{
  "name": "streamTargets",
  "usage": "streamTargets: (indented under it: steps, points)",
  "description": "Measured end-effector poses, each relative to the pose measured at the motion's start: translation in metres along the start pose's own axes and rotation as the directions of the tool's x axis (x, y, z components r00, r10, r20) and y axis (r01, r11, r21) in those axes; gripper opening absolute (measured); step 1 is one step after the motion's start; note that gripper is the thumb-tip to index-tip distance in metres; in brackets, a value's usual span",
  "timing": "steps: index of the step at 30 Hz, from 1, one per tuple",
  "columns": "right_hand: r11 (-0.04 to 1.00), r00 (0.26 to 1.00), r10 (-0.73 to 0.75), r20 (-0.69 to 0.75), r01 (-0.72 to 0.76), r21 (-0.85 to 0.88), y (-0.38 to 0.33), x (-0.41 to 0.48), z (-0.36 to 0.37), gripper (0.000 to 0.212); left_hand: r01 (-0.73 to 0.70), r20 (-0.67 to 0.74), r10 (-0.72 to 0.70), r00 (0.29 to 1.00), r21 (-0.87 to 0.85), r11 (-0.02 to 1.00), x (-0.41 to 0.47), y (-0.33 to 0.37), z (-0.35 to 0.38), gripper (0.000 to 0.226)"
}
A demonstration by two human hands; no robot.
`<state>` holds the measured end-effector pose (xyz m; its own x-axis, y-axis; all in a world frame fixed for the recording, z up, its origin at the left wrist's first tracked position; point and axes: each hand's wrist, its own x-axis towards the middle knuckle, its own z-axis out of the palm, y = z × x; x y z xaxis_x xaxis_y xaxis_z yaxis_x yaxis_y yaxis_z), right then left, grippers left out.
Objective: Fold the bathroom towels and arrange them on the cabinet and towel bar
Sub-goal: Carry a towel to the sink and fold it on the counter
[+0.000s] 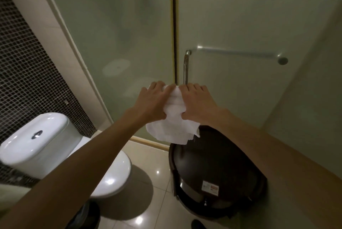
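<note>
A small white towel (174, 127) hangs bunched in mid-air in front of the frosted glass shower door. My left hand (153, 101) grips its left side, thumb curled under the cloth. My right hand (199, 103) grips its right side the same way. The lower edge of the towel droops loose below both hands. A chrome vertical door handle (185, 67) stands just behind my right fingers. A horizontal bar (238, 54) shows blurred behind the frosted glass to the right. No cabinet is in view.
A white toilet (55, 147) with its lid down stands at the lower left against a dark mosaic wall. A dark round bin (216, 173) sits on the glossy tiled floor below the towel. A wooden ledge (305, 173) runs along the right.
</note>
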<state>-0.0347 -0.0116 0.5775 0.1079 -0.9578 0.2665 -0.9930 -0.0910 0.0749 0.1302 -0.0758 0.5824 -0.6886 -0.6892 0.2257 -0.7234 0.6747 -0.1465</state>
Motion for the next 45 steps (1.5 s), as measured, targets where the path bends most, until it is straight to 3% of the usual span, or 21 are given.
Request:
streamTargets:
  steps: [9, 18, 24, 28, 33, 39, 41, 45]
  points:
    - [0.971, 0.974, -0.224, 0.014, 0.222, 0.084, 0.027, 0.086, 0.03, 0.082, 0.246, 0.083, -0.252, 0.964, 0.071, 0.967, 0.04, -0.023, 0.012, 0.096]
    - [0.848, 0.861, -0.508, -0.027, 0.506, 0.158, -0.047, 0.14, 0.04, 0.07, 0.516, 0.111, -0.53, 0.841, 0.131, 0.846, -0.019, -0.073, 0.005, 0.092]
    - [0.679, 0.711, -0.701, -0.056, 0.69, 0.249, -0.127, 0.143, 0.049, 0.071, 0.697, 0.107, -0.72, 0.686, 0.188, 0.692, -0.098, -0.088, 0.007, 0.095]
    - [0.541, 0.571, -0.82, -0.034, 0.794, 0.278, -0.186, 0.128, 0.049, 0.087, 0.797, 0.108, -0.822, 0.559, 0.206, 0.568, -0.161, -0.086, 0.009, 0.098]
    - [0.349, 0.373, -0.925, -0.066, 0.906, 0.238, -0.25, 0.1, 0.045, 0.079, 0.892, 0.114, -0.913, 0.392, 0.194, 0.408, -0.238, -0.075, 0.012, 0.095]
    - [0.169, 0.188, -0.98, -0.061, 0.957, 0.234, -0.31, 0.056, 0.048, 0.08, 0.95, 0.126, -0.962, 0.241, 0.171, 0.26, -0.315, -0.049, 0.012, 0.092]
    - [0.142, 0.166, -0.983, -0.078, 0.958, 0.249, -0.323, 0.043, 0.05, 0.081, 0.953, 0.113, -0.97, 0.214, 0.193, 0.233, -0.33, -0.041, 0.011, 0.089]
    - [0.019, 0.056, -0.992, -0.113, 0.952, 0.305, -0.355, 0.01, 0.053, 0.076, 0.98, 0.101, -0.992, 0.079, 0.173, 0.096, -0.37, -0.016, 0.012, 0.086]
